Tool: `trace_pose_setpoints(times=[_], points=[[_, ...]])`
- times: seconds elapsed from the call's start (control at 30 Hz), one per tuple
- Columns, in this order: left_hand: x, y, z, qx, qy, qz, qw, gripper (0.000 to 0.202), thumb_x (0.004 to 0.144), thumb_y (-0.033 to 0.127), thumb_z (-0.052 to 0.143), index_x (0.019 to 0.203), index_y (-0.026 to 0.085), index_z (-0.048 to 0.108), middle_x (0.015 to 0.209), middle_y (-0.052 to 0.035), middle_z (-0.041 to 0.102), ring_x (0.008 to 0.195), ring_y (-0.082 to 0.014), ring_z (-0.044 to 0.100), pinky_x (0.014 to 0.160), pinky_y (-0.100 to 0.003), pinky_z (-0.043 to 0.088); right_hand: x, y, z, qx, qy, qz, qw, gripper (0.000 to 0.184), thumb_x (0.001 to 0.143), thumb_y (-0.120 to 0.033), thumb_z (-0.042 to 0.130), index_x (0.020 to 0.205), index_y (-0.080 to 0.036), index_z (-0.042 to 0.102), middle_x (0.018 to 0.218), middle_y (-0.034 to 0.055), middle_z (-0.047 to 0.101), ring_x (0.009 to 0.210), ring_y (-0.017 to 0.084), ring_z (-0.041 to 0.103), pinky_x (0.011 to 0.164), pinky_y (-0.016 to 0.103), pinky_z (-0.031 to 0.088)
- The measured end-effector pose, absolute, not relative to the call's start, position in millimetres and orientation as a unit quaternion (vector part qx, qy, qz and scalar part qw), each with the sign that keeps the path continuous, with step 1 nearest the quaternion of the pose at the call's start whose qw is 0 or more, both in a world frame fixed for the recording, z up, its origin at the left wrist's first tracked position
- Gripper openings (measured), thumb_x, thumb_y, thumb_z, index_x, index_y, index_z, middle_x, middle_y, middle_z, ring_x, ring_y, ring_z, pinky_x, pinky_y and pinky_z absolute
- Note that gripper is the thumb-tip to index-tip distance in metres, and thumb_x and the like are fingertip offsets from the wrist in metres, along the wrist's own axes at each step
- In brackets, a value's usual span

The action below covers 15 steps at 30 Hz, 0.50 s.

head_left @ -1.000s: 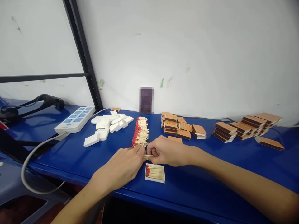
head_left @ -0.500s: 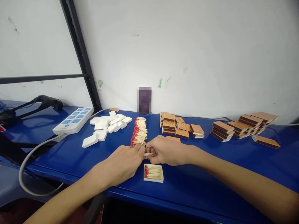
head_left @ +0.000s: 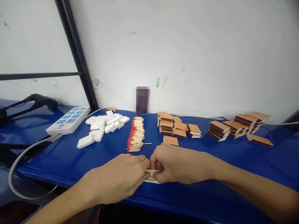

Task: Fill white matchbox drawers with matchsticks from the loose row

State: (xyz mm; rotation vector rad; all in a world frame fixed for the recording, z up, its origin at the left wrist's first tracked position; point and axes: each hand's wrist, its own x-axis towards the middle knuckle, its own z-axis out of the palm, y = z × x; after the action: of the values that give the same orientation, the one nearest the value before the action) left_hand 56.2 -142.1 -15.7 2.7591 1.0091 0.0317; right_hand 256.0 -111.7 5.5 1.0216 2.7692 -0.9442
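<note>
Several matches [head_left: 151,170] are pinched between my left hand [head_left: 125,174] and my right hand [head_left: 178,162], right above the matchbox tray [head_left: 153,181]. Most of that white tray is hidden under my fingers; only its front edge shows. Beyond my hands lies a long row of loose matches [head_left: 136,133], red heads to the left. One match [head_left: 147,143] sticks out of the row to the right. A flat matchbox sleeve [head_left: 170,140] rests just behind my right hand.
White trays [head_left: 98,125] lie heaped at the left, beside a power strip [head_left: 68,120] with a looping cable. Orange matchboxes [head_left: 179,126] are piled behind the right hand, and more stacks [head_left: 243,124] stand farther right. A blurred dark card [head_left: 142,100] leans against the wall.
Both hands have come nearer the table's front edge with the pinched matches, from the row to over the tray, which they now mostly cover. The view has shifted slightly.
</note>
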Motion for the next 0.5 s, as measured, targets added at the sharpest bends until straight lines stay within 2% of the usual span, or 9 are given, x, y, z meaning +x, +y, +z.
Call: trace_pose_setpoints(times=[0.23,0.37,0.5], points=[[51,-139,-14,0.931,0.322,0.062,0.161,0.017,0.099,0.024,0.044,0.105,0.023,0.06,0.099,-0.0004,0.064,0.091,-0.0173,0.061,0.08,-0.029,0.043,255,-112,8,0.328,0.893,-0.308,0.033,0.025,0.077,-0.022,0.055,0.056,-0.017,0.043,0.049,-0.0073,0.036,0.045,0.005,0.027,0.04,0.02,0.022],[45,-140,-14,0.92,0.334,0.094,0.183,0.013,0.097,0.025,0.047,0.098,0.022,0.06,0.092,0.0002,0.064,0.085,-0.0161,0.06,0.075,-0.028,0.042,255,-111,9,0.338,0.885,-0.317,0.038,0.021,0.079,-0.024,0.053,0.06,-0.016,0.052,0.051,-0.0057,0.045,0.044,0.005,0.032,0.04,0.02,0.023],[43,-140,-17,0.92,0.332,0.096,0.183,0.016,0.097,0.024,0.047,0.1,0.024,0.063,0.086,0.0017,0.062,0.076,-0.0136,0.058,0.068,-0.026,0.04,258,-110,15,0.364,0.871,-0.327,0.046,0.013,0.076,-0.025,0.058,0.073,-0.015,0.066,0.062,-0.0021,0.061,0.051,0.007,0.048,0.044,0.018,0.032]])
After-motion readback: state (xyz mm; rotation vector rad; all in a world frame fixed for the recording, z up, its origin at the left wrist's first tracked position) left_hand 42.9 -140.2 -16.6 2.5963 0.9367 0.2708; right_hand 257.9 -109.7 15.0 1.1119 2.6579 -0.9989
